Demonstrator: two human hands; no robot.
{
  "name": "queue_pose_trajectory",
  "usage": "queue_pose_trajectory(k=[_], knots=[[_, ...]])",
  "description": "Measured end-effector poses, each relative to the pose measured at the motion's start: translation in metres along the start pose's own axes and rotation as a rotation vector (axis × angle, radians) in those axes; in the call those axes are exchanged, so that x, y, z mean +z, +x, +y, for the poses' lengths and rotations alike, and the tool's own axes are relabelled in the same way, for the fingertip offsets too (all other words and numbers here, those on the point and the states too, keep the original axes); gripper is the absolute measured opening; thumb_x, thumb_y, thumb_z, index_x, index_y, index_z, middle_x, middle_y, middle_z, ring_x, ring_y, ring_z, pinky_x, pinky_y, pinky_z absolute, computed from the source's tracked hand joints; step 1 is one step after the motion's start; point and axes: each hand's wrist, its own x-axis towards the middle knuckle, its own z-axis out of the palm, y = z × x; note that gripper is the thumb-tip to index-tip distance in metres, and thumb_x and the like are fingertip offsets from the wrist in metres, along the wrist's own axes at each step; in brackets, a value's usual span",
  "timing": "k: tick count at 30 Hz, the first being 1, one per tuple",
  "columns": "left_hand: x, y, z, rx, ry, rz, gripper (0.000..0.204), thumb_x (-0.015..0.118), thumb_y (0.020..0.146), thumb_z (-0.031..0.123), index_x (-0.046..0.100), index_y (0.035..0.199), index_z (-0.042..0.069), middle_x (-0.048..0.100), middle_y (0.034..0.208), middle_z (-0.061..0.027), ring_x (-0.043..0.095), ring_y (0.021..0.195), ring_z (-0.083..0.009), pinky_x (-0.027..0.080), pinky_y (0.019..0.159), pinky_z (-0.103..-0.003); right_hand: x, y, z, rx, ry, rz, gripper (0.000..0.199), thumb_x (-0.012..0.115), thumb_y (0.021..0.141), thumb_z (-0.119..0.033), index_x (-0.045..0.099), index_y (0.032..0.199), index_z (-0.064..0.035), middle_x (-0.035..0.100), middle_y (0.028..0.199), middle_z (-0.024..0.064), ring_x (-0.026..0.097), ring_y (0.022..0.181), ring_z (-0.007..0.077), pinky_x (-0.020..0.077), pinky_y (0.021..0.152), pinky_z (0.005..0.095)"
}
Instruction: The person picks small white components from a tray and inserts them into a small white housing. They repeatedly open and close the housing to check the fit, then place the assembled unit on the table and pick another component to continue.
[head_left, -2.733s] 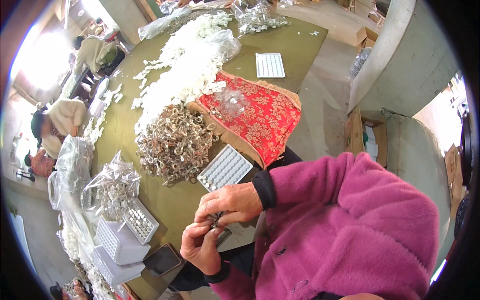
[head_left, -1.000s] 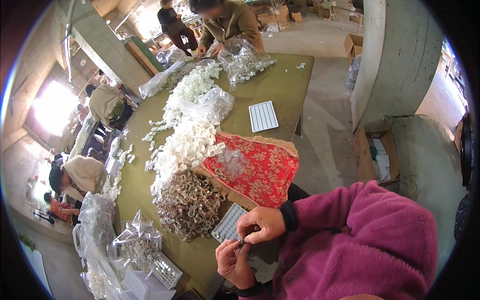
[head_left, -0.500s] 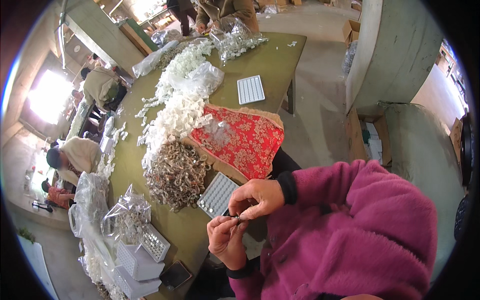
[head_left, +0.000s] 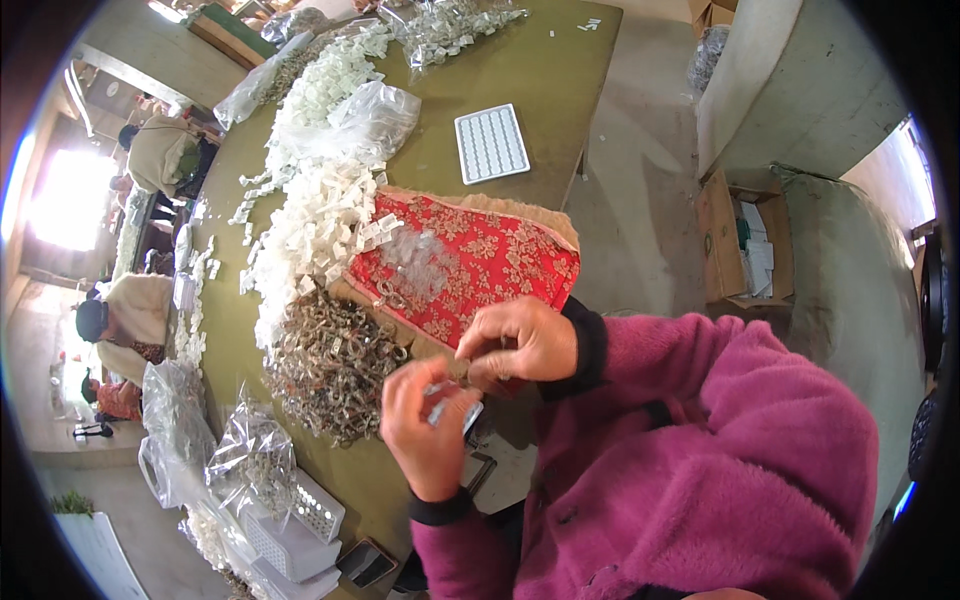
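My left hand [head_left: 428,425] has its fingers curled and is blurred by motion. Beside it my right hand [head_left: 523,345] pinches thumb and fingers together. The fingertips meet around something small that I cannot make out. Part of a pale, tray-like surface [head_left: 473,416] shows past the left hand; the rest is hidden. Just left of the hands lies a heap of shiny brown and silver ring-shaped pieces [head_left: 330,370]. Beyond my right hand a red floral cloth [head_left: 510,260] lies over brown padding, with small clear bits [head_left: 415,262] on it.
White small pieces [head_left: 315,225] run in a long heap up the green table [head_left: 555,100]. A compartment tray [head_left: 492,145] lies at the far right. Bagged pieces [head_left: 255,455], stacked trays [head_left: 295,545] and a phone [head_left: 367,563] are at left. People [head_left: 135,310] work beyond; a cardboard box [head_left: 745,240] stands right.
The view has shifted. My hands have moved apart slightly, and the left one is now smeared. The grid tray by the hands, plain before, is now mostly out of sight.
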Motion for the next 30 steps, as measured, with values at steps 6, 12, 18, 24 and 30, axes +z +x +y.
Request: queue_pose_trajectory(k=[6, 12, 18, 24, 30], knots=[[0.022, 0.174, -0.039, 0.332, 0.582, 0.074, 0.026, 0.073, 0.084, -0.002, 0.074, 0.109, 0.005, 0.073, 0.113, -0.0116, 0.068, 0.106, -0.0297, 0.054, 0.094, -0.039, -0.015, 0.024, 0.023, -0.151, -0.091, 0.194, 0.016, 0.079, 0.085, 0.0, 0.076, 0.101, -0.0012, 0.074, 0.093, 0.0107, 0.072, 0.086, 0.0222, 0.0561, 0.076, 0.0333], [0.044, 0.24, -0.067, 0.361, 1.041, -0.073, 0.014, 0.064, 0.082, 0.005, 0.074, 0.089, 0.012, 0.072, 0.095, -0.0062, 0.064, 0.1, -0.0304, 0.051, 0.089, -0.04, -0.02, 0.027, 0.025, -0.204, -0.118, 0.187, 0.012, 0.076, 0.085, 0.004, 0.075, 0.096, -0.0009, 0.073, 0.09, 0.0116, 0.071, 0.084, 0.0253, 0.0552, 0.073, 0.0348], [0.039, 0.207, -0.022, 0.461, 0.743, 0.099, 0.008, 0.071, 0.082, 0.008, 0.071, 0.091, 0.007, 0.066, 0.093, -0.0141, 0.065, 0.088, -0.0342, 0.052, 0.079, -0.045, -0.014, 0.025, 0.026, -0.17, -0.037, 0.252, 0.016, 0.07, 0.088, 0.012, 0.072, 0.097, 0.0004, 0.066, 0.097, 0.01, 0.069, 0.084, 0.0204, 0.0569, 0.071, 0.0306], [0.015, 0.111, 0.019, 0.374, 0.265, 0.059, 0.012, 0.07, 0.082, -0.004, 0.066, 0.09, 0.003, 0.064, 0.094, -0.0146, 0.067, 0.082, -0.0323, 0.054, 0.071, -0.039, -0.006, 0.026, 0.019, -0.147, 0.277, 0.351, 0.013, 0.064, 0.096, 0.012, 0.068, 0.104, 0.0028, 0.063, 0.102, 0.0086, 0.068, 0.083, 0.015, 0.0592, 0.073, 0.0286], [0.016, 0.017, -0.005, 0.226, 0.109, 0.242, 0.026, 0.075, 0.087, -0.004, 0.066, 0.111, -0.001, 0.067, 0.109, -0.011, 0.069, 0.096, -0.0185, 0.056, 0.084, -0.029, 0.018, 0.014, -0.009, -0.24, 0.14, 0.313, 0.011, 0.068, 0.094, 0.008, 0.07, 0.103, 0.0022, 0.065, 0.1, 0.0097, 0.068, 0.084, 0.0152, 0.0562, 0.072, 0.0276]])
